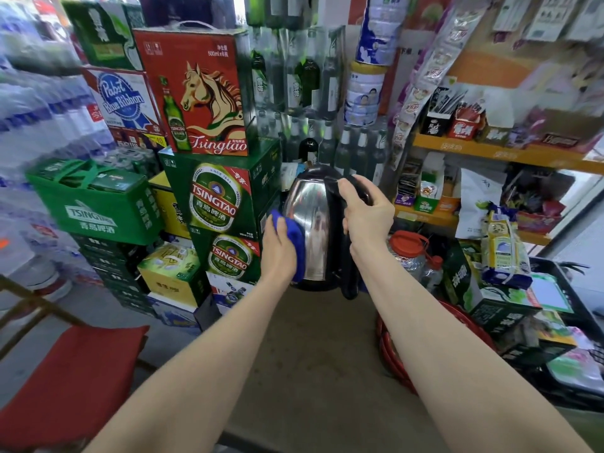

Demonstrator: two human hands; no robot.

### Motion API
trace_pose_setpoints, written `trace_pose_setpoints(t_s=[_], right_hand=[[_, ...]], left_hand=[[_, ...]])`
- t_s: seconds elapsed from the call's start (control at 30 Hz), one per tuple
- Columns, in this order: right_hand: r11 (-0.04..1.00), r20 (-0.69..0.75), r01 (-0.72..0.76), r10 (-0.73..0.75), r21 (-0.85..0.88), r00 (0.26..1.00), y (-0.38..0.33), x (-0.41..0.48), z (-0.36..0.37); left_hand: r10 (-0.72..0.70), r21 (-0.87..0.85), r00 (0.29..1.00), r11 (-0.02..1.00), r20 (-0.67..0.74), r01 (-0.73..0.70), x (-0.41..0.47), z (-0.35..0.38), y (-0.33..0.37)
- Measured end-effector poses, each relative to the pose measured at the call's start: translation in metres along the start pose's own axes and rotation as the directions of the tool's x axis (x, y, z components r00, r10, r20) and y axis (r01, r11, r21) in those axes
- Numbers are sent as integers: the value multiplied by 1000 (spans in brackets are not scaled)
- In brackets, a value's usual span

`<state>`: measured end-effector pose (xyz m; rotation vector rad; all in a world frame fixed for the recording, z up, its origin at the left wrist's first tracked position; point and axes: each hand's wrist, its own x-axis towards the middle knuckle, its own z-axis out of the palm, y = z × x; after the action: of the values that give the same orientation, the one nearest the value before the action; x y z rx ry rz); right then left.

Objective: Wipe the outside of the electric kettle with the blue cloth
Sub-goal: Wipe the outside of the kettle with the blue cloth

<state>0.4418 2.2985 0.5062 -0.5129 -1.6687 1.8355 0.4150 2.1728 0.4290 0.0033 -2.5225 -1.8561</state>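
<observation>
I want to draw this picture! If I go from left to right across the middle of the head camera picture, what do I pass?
Green Tsingtao bag → blue cloth → kettle → right hand → red-lidded jar → yellow packet.

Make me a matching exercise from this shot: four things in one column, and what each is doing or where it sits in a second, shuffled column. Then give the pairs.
Column one:
1. left hand
2. right hand
3. blue cloth
4. red cushion

Column two:
A. pressed between a palm and the steel side of the kettle
B. closed around the black handle
C. lying on a chair at lower left
D. holding the cloth against the kettle

Pairs: 1-D, 2-B, 3-A, 4-C
</observation>
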Motion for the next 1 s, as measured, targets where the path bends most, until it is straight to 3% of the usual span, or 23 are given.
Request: trace_pose_setpoints(t_s=[0.17,0.27,0.37,0.43,0.5,0.6,0.67,0.77,0.83,0.9,1.0], right_hand=[[994,-48,63,-68,-90,997,13,-2,7],[990,-11,91,-93,-107,996,17,-9,10],[983,50,143,-138,-112,989,12,-15,9],[965,121,210,-193,-158,974,11,-19,7],[946,188,261,-226,-190,956,10,-23,7],[922,225,304,-252,-240,941,11,-22,7],[919,228,306,-252,-250,941,13,-19,6],[934,215,256,-204,-250,955,24,-18,2],[953,231,198,-144,-229,962,38,-21,0],[966,274,131,-68,-222,959,55,-24,-2],[961,325,51,43,-273,945,89,-29,-9]], left_hand=[[88,125,995,988,48,-93,-59,30,-10],[157,145,985,979,-66,-146,-47,29,3],[197,51,971,980,-132,-192,-9,10,11],[10,-148,997,989,-81,-22,18,-8,18],[-245,-347,968,904,61,250,37,-22,19],[-376,-434,914,805,153,403,36,-24,10],[-340,-400,937,850,83,343,14,-20,13],[-144,-282,990,950,-8,136,-4,-16,13],[-104,-202,994,975,-34,95,-2,-18,3],[-101,-140,993,986,-56,92,2,-23,-10],[-209,-110,978,973,-26,205,4,-27,-42]])
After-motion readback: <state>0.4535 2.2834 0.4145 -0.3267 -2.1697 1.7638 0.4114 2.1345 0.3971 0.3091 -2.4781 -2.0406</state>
